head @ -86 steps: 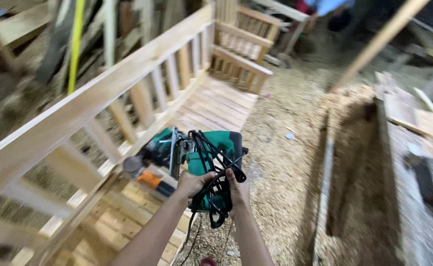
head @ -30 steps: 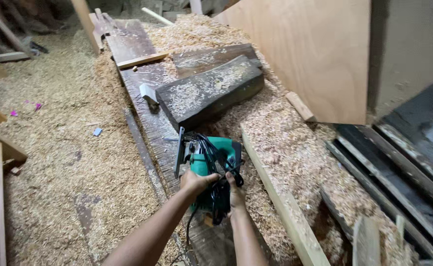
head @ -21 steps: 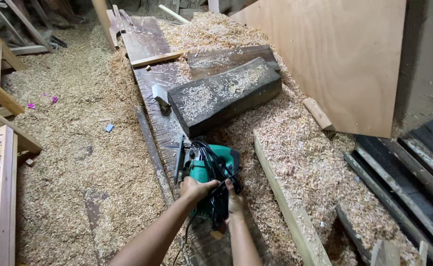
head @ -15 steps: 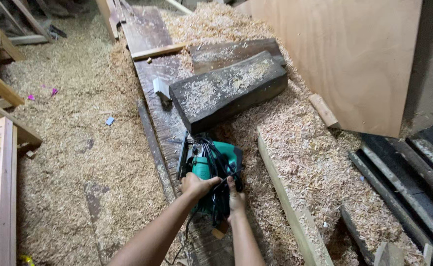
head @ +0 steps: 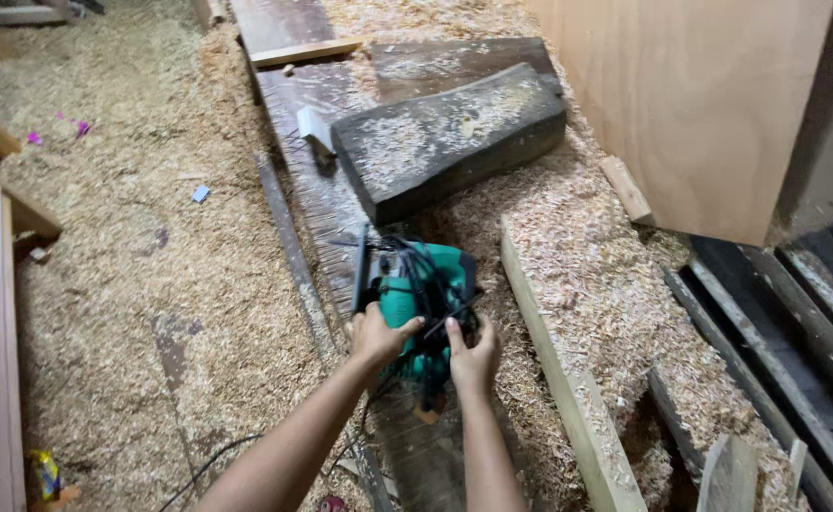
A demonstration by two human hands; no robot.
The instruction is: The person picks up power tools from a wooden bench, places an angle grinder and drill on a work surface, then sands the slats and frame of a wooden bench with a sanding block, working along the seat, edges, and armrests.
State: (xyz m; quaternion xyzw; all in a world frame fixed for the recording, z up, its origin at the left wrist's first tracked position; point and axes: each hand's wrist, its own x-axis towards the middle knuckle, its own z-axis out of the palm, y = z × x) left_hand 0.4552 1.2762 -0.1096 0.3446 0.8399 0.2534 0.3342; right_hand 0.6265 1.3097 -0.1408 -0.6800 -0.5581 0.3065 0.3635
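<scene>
Tool: one green power saw (head: 418, 296), black cord wound round its body, held above the dark floor plank (head: 317, 194).
Grip: left hand (head: 376, 337) and right hand (head: 474, 356) both clasped on the near end.
Handling: probably heavy, rigid; body safest, the cord may slip.
Surroundings: one dark timber block (head: 449, 137); one pale batten (head: 563, 379); one plywood sheet (head: 696, 95); sawdust everywhere.
</scene>
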